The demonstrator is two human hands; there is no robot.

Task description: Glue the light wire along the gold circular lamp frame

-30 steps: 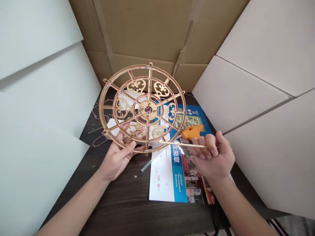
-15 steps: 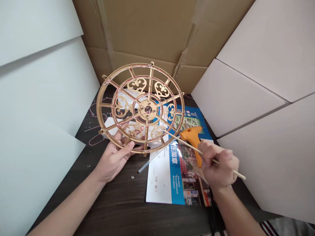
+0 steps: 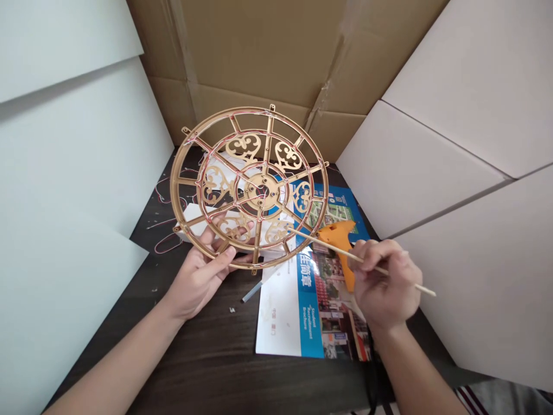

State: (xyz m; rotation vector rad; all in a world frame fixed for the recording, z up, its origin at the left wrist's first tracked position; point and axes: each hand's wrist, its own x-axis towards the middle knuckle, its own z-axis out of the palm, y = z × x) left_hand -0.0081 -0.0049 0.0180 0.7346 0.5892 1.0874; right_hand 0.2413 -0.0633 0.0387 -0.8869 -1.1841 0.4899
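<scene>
My left hand (image 3: 201,276) grips the lower left rim of a round gold wheel-shaped frame (image 3: 261,193), thumb in front and fingers behind. The frame is held up and tilted above the table; it has spokes, heart-shaped scrollwork and thin red and white wires along its inner rings. Closed around a thin wooden stick (image 3: 332,246) is my right hand (image 3: 386,282). The stick's far tip lies at the scrollwork in the frame's lower right; whether it touches is hard to tell. Behind the stick and my right hand, an orange glue gun (image 3: 339,239) lies partly hidden.
A blue and white brochure (image 3: 285,323) lies under the glue gun on the dark table (image 3: 207,357). A translucent glue stick (image 3: 252,292) pokes out beside it. Loose wires (image 3: 168,245) lie at left. White panels (image 3: 78,173) and a cardboard wall (image 3: 259,52) enclose the table.
The wheel frame has shifted slightly up and right. The rear end of the stick has risen a little with my right hand, so the stick lies flatter.
</scene>
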